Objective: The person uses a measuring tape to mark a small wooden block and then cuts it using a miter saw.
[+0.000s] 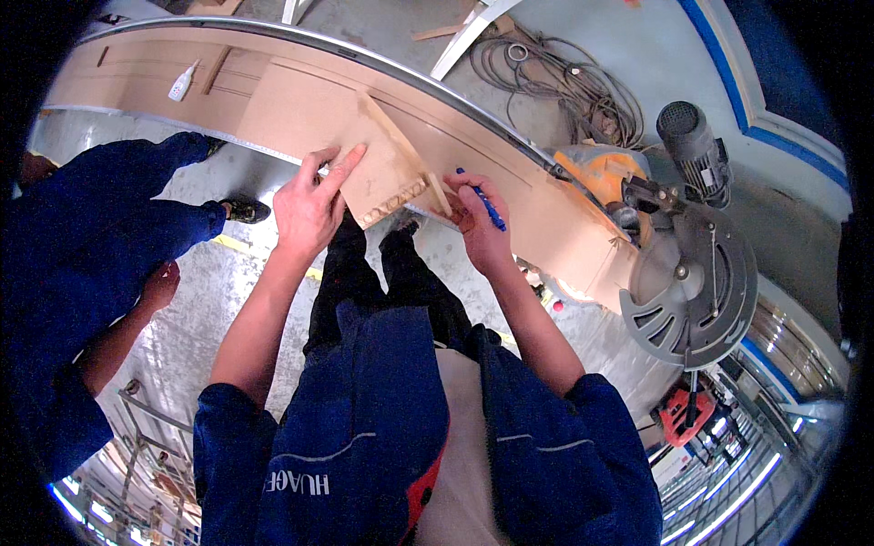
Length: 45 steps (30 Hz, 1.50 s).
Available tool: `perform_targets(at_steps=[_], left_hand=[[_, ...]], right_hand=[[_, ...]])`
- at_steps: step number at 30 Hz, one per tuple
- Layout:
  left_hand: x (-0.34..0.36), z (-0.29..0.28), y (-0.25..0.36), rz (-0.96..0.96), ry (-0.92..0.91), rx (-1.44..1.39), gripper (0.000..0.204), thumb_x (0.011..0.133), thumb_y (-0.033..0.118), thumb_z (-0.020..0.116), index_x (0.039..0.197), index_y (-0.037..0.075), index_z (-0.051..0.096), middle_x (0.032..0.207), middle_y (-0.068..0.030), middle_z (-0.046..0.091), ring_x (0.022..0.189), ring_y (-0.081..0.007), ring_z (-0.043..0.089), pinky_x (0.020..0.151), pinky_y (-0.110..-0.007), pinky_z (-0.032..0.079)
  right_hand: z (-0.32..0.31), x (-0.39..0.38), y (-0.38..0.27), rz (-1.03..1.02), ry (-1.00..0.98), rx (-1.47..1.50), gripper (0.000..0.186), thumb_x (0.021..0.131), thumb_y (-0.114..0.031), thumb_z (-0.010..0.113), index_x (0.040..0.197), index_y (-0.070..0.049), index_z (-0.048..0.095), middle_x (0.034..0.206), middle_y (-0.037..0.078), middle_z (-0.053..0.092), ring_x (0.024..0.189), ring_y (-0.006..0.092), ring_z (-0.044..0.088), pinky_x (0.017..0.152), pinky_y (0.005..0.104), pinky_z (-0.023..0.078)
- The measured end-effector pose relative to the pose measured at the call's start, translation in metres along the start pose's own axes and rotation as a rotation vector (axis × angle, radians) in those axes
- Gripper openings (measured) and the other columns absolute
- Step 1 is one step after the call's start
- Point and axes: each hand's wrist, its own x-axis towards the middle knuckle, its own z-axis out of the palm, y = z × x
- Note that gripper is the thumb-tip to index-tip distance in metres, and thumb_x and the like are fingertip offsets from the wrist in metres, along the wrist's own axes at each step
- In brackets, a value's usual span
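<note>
A flat brown board [305, 109] lies on the long work surface, with one corner jutting past the near edge toward me. At that board's left edge my left hand [309, 207] is closed, its thumb pressed on the top face and its other fingers bent. A thin wooden strip [401, 141] lies slantwise across the board's right side. My right hand [484, 223] is closed round a blue pen [492, 211], its fingertips close by the strip's near end. Whether they touch the strip I cannot tell. A ragged corrugated edge [393, 202] shows along the board's near side.
A miter saw [683, 273] with a round blade and a motor [696, 150] stands at the right. A white glue bottle [183, 82] lies at the far left. Coiled cables [564, 82] lie beyond the metal rail [401, 65]. Another person [109, 237] stands at my left.
</note>
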Motion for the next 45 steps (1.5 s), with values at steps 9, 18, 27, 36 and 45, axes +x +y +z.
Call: perform_targets(at_steps=[9, 18, 27, 36, 45], left_hand=[[-0.019, 0.035, 0.015, -0.071, 0.104, -0.023, 0.077, 0.070, 0.003, 0.073, 0.139, 0.036, 0.065, 0.118, -0.0056, 0.063, 0.074, -0.0215, 0.066, 0.061, -0.035, 0.058], [-0.007, 0.040, 0.055, -0.264, -0.081, -0.110, 0.111, 0.065, 0.019, 0.086, 0.161, 0.015, 0.031, 0.112, -0.0090, 0.065, 0.077, -0.0237, 0.070, 0.058, -0.036, 0.057], [0.009, 0.037, 0.069, -0.496, -0.091, -0.275, 0.116, 0.075, 0.024, 0.083, 0.159, 0.002, 0.007, 0.097, -0.0188, 0.074, 0.079, -0.0395, 0.073, 0.066, -0.049, 0.057], [0.006, 0.042, 0.063, -0.491, -0.074, -0.341, 0.097, 0.085, 0.031, 0.072, 0.155, 0.003, 0.010, 0.095, -0.0252, 0.072, 0.078, -0.0435, 0.072, 0.066, -0.051, 0.056], [0.018, 0.010, 0.055, -0.327, -0.115, -0.455, 0.094, 0.070, 0.024, 0.092, 0.145, 0.008, 0.040, 0.103, -0.0120, 0.068, 0.085, -0.0329, 0.072, 0.072, -0.041, 0.058]], right_hand=[[0.008, -0.001, -0.004, -0.378, -0.050, -0.720, 0.027, 0.096, -0.005, 0.072, 0.122, -0.003, 0.063, 0.109, 0.007, 0.069, 0.099, 0.0147, 0.067, 0.090, 0.0304, 0.055], [0.042, 0.021, -0.064, -0.549, -0.107, -0.814, 0.029, 0.091, 0.001, 0.074, 0.117, -0.003, 0.065, 0.120, 0.010, 0.068, 0.105, 0.0139, 0.066, 0.092, 0.0307, 0.057], [0.087, 0.009, -0.050, -0.473, -0.092, -0.494, 0.054, 0.082, -0.005, 0.085, 0.128, -0.001, 0.058, 0.131, 0.012, 0.062, 0.113, 0.0176, 0.065, 0.098, 0.0342, 0.056], [0.091, -0.009, -0.014, -0.437, -0.130, -0.945, 0.050, 0.079, -0.015, 0.088, 0.121, -0.003, 0.063, 0.113, 0.009, 0.068, 0.102, 0.0154, 0.066, 0.089, 0.0315, 0.055], [0.056, -0.001, -0.077, -0.537, -0.055, -1.101, 0.034, 0.087, -0.007, 0.080, 0.118, -0.002, 0.068, 0.097, 0.005, 0.070, 0.085, 0.0118, 0.064, 0.078, 0.0280, 0.054]])
